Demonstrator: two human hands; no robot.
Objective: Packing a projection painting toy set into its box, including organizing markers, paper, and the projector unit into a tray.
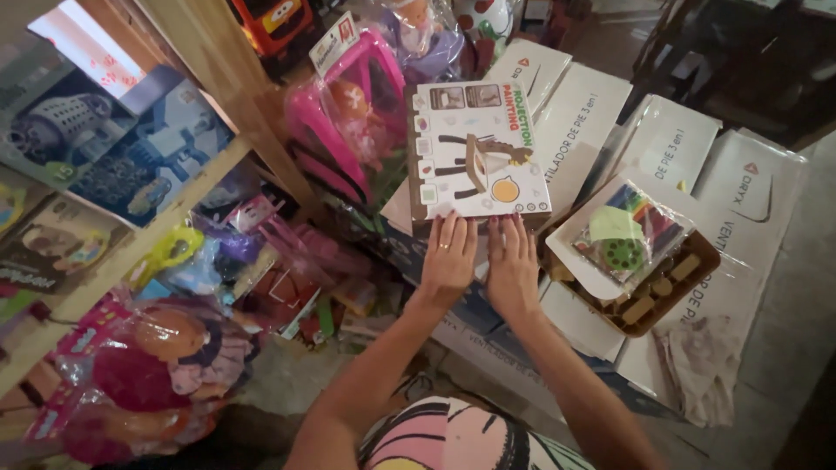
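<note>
The flat white cardboard toy box with printed pictures (481,150) lies face-up on a stack of large white cartons (582,113), just past both sets of fingertips. The left hand (448,258) and right hand (511,264) lie flat side by side, fingers straight and close together, tips touching the box's near edge, seemingly to steady it or slide it along. Beyond the right fingers sits an open brown tray with a bagged set of coloured pens (636,252). Left of the left fingers stand a pink plastic toy in clear wrap (348,113) and a wooden shelf (131,244) crowded with boxed toys.
</note>
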